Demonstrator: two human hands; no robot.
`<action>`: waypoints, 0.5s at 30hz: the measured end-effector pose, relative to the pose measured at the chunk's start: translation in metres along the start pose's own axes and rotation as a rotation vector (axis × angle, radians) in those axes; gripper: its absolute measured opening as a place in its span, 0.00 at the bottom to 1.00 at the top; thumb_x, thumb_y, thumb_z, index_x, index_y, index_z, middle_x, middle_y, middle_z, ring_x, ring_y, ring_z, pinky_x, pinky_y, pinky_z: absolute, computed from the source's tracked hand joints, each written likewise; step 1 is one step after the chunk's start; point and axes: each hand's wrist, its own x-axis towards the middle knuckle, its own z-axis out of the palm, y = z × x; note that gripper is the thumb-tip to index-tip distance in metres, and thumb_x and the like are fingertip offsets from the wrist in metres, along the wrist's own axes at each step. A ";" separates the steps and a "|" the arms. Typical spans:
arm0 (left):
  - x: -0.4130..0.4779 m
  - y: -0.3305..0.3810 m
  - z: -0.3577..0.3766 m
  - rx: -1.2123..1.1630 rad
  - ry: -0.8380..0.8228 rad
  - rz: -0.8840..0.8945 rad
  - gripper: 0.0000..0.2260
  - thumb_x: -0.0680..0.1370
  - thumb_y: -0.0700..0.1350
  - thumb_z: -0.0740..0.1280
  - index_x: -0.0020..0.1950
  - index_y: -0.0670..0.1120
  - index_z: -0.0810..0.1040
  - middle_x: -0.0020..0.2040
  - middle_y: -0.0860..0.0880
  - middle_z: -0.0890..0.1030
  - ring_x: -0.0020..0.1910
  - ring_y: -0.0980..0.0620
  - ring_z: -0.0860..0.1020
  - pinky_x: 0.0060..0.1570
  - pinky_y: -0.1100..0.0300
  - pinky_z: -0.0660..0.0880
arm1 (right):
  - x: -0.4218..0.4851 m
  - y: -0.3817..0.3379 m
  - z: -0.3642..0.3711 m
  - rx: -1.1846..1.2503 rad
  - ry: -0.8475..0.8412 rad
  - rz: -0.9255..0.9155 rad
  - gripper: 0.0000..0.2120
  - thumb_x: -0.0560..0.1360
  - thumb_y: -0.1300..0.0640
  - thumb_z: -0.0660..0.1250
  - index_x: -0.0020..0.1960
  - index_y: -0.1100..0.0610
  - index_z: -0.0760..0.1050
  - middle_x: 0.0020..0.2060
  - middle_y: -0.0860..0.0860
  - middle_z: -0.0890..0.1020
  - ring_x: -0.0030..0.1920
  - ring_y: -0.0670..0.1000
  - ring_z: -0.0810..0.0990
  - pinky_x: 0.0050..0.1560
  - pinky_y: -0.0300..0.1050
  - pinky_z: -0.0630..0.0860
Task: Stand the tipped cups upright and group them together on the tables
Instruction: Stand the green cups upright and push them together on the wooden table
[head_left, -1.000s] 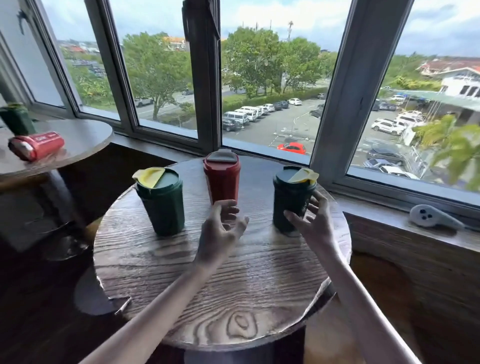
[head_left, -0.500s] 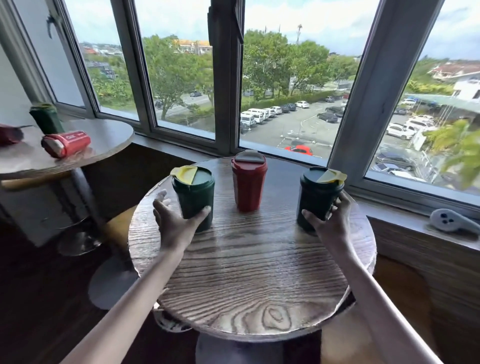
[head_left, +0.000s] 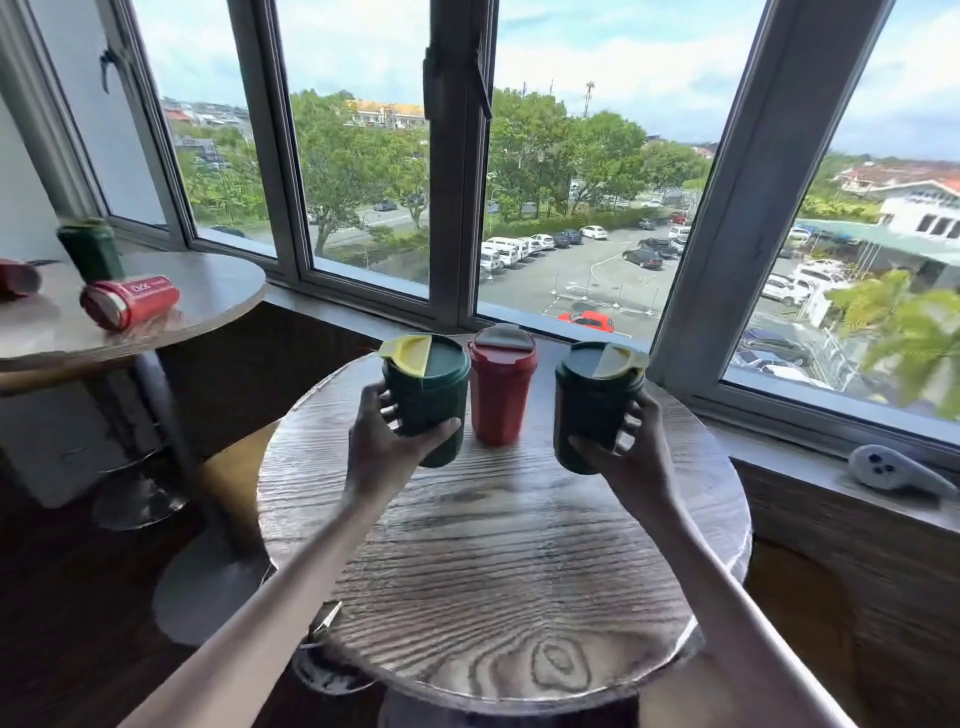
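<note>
Three lidded cups stand upright on the round wooden table (head_left: 498, 571). My left hand (head_left: 382, 447) grips the left green cup (head_left: 428, 395) with a yellow lid flap, right beside the red cup (head_left: 501, 384) in the middle. My right hand (head_left: 631, 452) grips the right green cup (head_left: 592, 400), a small gap away from the red one. On the second round table (head_left: 208, 291) at the left, a red cup (head_left: 130, 301) lies on its side, a green cup (head_left: 91, 249) stands upright, and another red cup (head_left: 18, 278) is cut off by the frame edge.
Window frames run behind both tables. A white controller (head_left: 893, 470) lies on the wooden sill at the right. Round stool seats and a metal table base (head_left: 208, 587) sit low between the two tables.
Both hands have closed around the green cups. The left green cup has shifted right, close to the red cup, and the right green cup has moved inward a little.
</note>
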 end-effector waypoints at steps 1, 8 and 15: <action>-0.001 0.002 0.004 -0.010 -0.005 -0.002 0.33 0.62 0.47 0.81 0.61 0.47 0.68 0.54 0.52 0.77 0.49 0.58 0.78 0.45 0.63 0.77 | -0.001 -0.003 0.005 0.013 -0.027 -0.004 0.39 0.58 0.57 0.77 0.65 0.53 0.63 0.53 0.40 0.74 0.55 0.46 0.77 0.53 0.50 0.78; -0.014 -0.005 0.020 0.009 -0.057 -0.033 0.35 0.62 0.48 0.81 0.62 0.47 0.67 0.53 0.54 0.74 0.50 0.57 0.76 0.44 0.69 0.76 | -0.017 0.004 0.030 0.016 -0.160 0.046 0.41 0.56 0.49 0.77 0.65 0.48 0.62 0.57 0.44 0.75 0.59 0.51 0.77 0.56 0.58 0.78; -0.020 -0.027 0.021 -0.057 -0.156 -0.060 0.35 0.63 0.51 0.80 0.62 0.54 0.64 0.55 0.55 0.76 0.57 0.54 0.77 0.56 0.56 0.77 | -0.024 0.008 0.028 0.083 -0.248 0.077 0.43 0.61 0.54 0.77 0.69 0.56 0.58 0.58 0.47 0.74 0.60 0.50 0.76 0.54 0.41 0.78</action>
